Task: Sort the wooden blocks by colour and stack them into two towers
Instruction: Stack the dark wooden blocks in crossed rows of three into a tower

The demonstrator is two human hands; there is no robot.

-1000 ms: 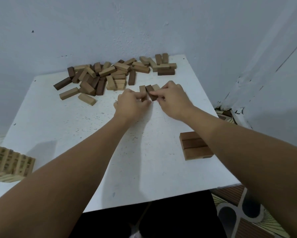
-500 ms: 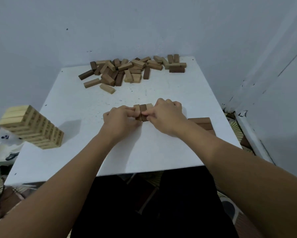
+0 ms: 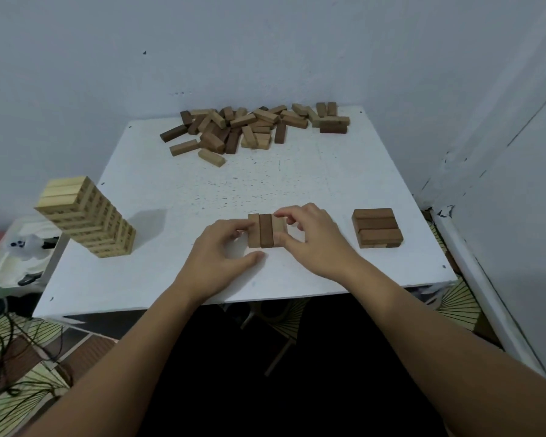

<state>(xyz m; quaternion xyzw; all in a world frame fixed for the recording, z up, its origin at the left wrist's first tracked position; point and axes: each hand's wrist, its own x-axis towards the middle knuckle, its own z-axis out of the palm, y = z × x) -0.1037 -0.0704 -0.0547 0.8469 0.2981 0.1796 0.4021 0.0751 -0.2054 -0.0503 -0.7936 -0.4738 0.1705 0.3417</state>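
Observation:
A row of three brown blocks lies side by side near the front of the white table. My left hand presses the row from the left, thumb along its front. My right hand pinches the rightmost block between fingers and thumb. A low stack of dark brown blocks sits to the right. A tall tower of pale blocks stands at the table's left edge. A loose pile of mixed blocks lies at the back.
Walls close in the table at the back and right. Cables and a patterned mat lie on the floor at the left. A white bin with a plastic bag sits beside the pale tower.
Both hands dragged the three-block row from beside the pile toward the table's front. The view tilted down, bringing the pale tower fully into sight.

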